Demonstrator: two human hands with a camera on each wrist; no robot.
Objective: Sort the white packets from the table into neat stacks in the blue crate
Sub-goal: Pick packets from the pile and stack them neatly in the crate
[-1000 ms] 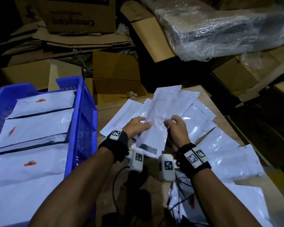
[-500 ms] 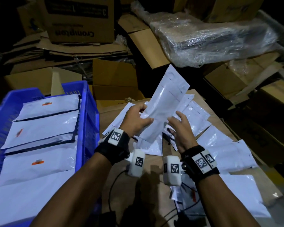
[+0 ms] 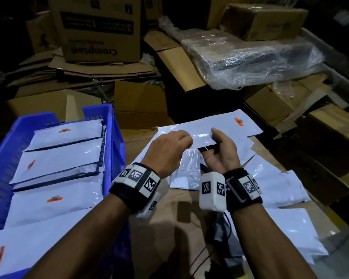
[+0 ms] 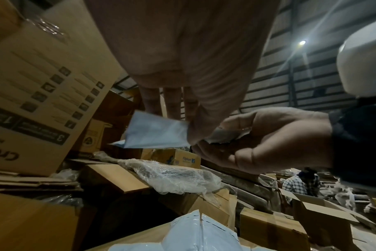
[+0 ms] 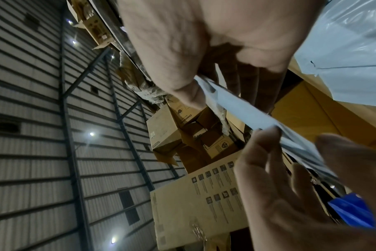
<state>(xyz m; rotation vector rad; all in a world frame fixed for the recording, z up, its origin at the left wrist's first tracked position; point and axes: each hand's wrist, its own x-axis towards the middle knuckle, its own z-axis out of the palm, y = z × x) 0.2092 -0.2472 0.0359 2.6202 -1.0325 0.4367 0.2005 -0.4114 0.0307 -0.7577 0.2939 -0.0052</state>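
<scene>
Two hands meet above the table: the left hand and right hand each pinch the near edge of one white packet, held flat and raised over the loose packets spread on the table, thumbs on top and fingers beneath. To the left, touching the table's edge, the blue crate holds overlapping stacks of white packets with orange labels. Beyond stand cardboard boxes and a plastic-wrapped bundle.
</scene>
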